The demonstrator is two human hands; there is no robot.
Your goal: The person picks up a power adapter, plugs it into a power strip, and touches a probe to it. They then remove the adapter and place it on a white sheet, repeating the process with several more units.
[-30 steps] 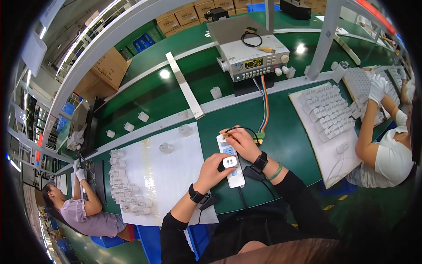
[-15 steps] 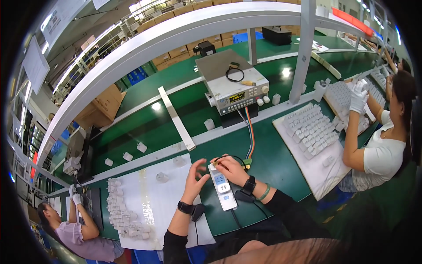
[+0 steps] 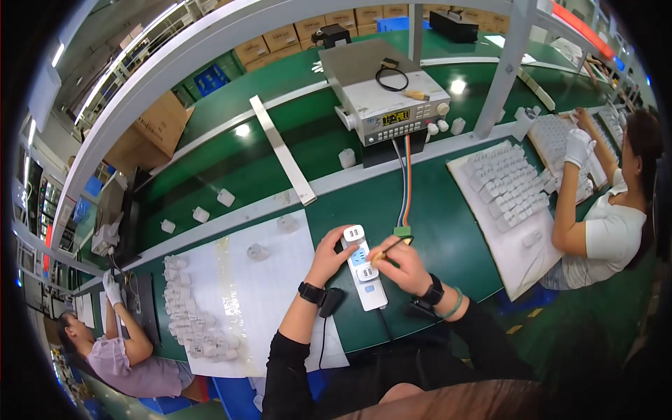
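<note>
A white power strip with a blue socket face lies in front of me. On its far end sits a white USB charger; a second white charger is plugged in nearer me. My left hand closes on the far charger from the left, its thumb against the charger's side. My right hand, to the right of the strip, pinches a tan cable plug. A black cable runs from it toward a green terminal block. Both wrists wear black bands.
A grey test instrument stands beyond, with coloured wires running down. Rows of white chargers fill a board at right. More chargers stand on a white sheet at left. Gloved co-workers sit at both sides.
My left hand has moved from open in the air onto the far charger. My right hand has drawn back to the right with the cable plug, uncovering the strip's far end.
</note>
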